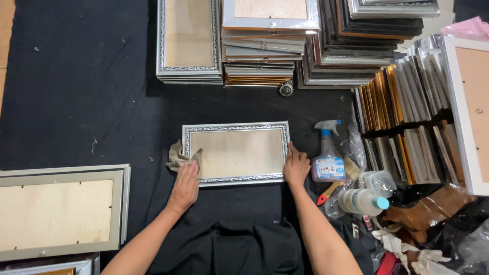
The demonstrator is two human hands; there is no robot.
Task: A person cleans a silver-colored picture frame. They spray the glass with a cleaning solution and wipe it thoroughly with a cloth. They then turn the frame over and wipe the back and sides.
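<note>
A silver ornate picture frame (236,127) with a pale wooden backing lies flat on the black cloth in front of me. My left hand (185,184) presses a crumpled beige rag (177,155) against the frame's left edge. My right hand (296,166) rests flat on the frame's lower right corner, holding it down.
Stacks of silver, black and gold frames (265,46) fill the far side, and more stand on edge at the right (407,97). A spray bottle (327,155), a second bottle (362,200) and rags lie right of my right hand. Large grey frames (61,209) sit at the left.
</note>
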